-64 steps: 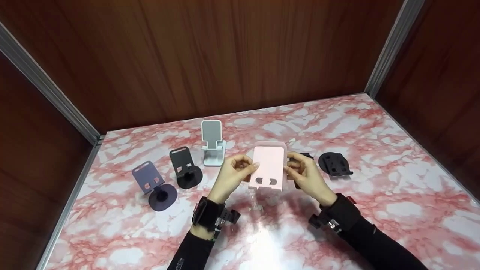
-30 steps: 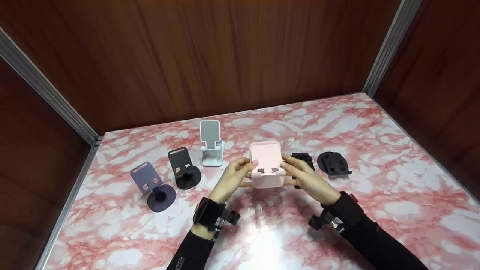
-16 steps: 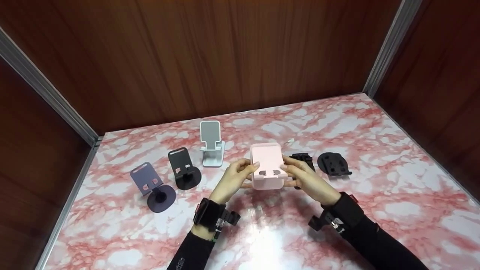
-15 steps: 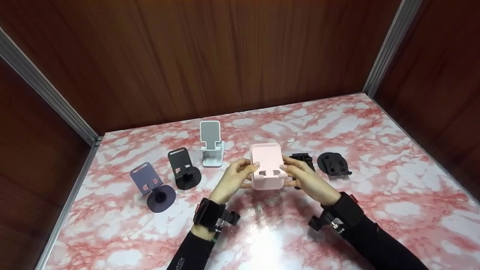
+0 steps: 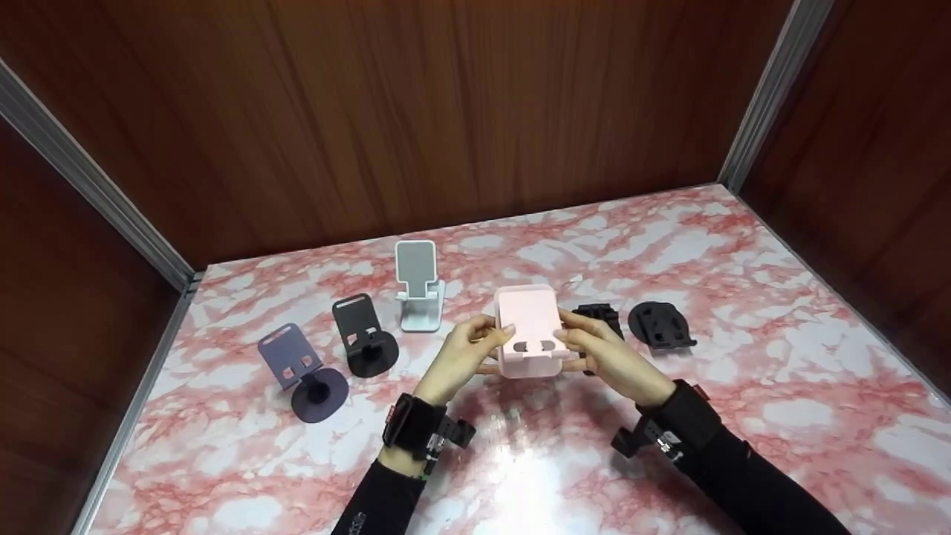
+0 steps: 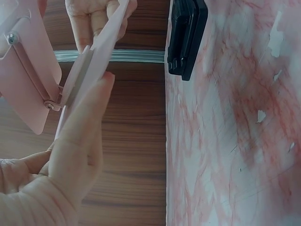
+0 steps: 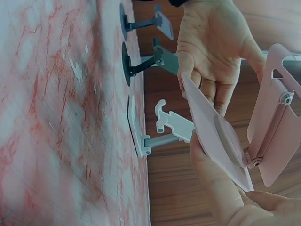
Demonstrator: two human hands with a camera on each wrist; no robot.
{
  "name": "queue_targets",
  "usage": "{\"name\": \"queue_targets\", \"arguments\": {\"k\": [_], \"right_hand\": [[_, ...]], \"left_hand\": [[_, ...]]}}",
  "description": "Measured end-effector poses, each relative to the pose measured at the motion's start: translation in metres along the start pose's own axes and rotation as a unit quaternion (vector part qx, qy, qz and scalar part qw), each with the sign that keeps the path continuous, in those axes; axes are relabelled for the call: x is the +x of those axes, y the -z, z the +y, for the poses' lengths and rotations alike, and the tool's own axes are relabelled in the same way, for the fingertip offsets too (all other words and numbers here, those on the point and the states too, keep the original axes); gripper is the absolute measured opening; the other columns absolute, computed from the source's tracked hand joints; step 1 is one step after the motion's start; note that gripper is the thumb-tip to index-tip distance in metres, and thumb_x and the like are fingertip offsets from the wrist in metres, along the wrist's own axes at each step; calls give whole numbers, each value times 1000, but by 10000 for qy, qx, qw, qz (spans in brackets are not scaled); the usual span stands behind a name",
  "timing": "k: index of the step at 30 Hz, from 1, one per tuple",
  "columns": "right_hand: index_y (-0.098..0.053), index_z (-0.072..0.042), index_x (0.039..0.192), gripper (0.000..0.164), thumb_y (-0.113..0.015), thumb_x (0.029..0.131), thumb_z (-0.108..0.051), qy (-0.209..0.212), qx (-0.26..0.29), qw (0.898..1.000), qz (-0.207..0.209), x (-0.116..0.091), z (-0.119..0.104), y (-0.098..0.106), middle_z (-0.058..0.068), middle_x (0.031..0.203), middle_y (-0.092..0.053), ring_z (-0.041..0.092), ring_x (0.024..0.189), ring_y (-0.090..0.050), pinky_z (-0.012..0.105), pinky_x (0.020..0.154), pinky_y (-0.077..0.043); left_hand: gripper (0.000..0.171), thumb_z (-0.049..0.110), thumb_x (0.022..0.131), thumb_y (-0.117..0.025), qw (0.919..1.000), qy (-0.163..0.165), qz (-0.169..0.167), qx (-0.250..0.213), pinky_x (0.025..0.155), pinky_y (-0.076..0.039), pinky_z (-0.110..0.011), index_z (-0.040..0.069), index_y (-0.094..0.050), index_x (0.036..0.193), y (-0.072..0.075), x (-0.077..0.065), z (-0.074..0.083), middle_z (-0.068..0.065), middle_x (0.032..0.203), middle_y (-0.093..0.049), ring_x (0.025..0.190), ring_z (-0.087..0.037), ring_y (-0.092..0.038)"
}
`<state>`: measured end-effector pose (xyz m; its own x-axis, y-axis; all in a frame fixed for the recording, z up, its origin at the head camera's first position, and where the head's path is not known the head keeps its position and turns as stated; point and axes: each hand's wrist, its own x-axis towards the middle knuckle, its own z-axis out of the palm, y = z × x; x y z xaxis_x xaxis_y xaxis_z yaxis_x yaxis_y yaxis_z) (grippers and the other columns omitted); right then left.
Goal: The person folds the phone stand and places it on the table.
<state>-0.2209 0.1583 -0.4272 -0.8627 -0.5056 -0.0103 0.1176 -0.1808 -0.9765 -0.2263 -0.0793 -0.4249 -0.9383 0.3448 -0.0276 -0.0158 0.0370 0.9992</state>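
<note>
- Lower centre of the head view: left hand (image 5: 462, 353) and right hand (image 5: 613, 360), thumbs in front, fingers curled behind, each pinching one side edge.
- Between them, just right of centre: the pink stand (image 5: 528, 316), held above the marbled table (image 5: 787, 416).
- Left: a purple stand (image 5: 318, 394), then a black stand (image 5: 356, 318).
- Right: a folded black stand (image 5: 660, 325).
- Farther, above centre-left: a white stand (image 5: 416, 264).
- Top: wood-grain panel (image 5: 461, 111).

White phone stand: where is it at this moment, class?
In the head view, the white phone stand stands on the marbled table, left of the raised pink stand, and farther back and to the right of the upright black stand.
</note>
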Motion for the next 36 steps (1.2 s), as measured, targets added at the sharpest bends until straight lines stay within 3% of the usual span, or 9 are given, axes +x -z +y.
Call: {"name": "queue_targets", "arguments": {"k": [12, 36], "right_hand": [[-13, 9, 150, 67, -51, 99, -13, -2, 108, 9999, -45, 1, 2, 2, 14, 131, -52, 19, 106, -61, 32, 86, -54], [-16, 10, 149, 63, -50, 100, -10, 62, 197, 9997, -133, 5, 4, -1, 16, 125, -57, 22, 102, -64, 34, 81, -56]], "left_hand": [[40, 29, 93, -65, 10000, -27, 36, 34, 65, -60, -36, -4, -58, 116, 1, 1, -1, -12, 95, -62, 76, -20, -64], [38, 26, 95, -64, 9998, -147, 19, 143, 68, -59, -40, -6, -57, 115, 2, 1, -3, -11, 93, -63, 79, -23, -65]]}}
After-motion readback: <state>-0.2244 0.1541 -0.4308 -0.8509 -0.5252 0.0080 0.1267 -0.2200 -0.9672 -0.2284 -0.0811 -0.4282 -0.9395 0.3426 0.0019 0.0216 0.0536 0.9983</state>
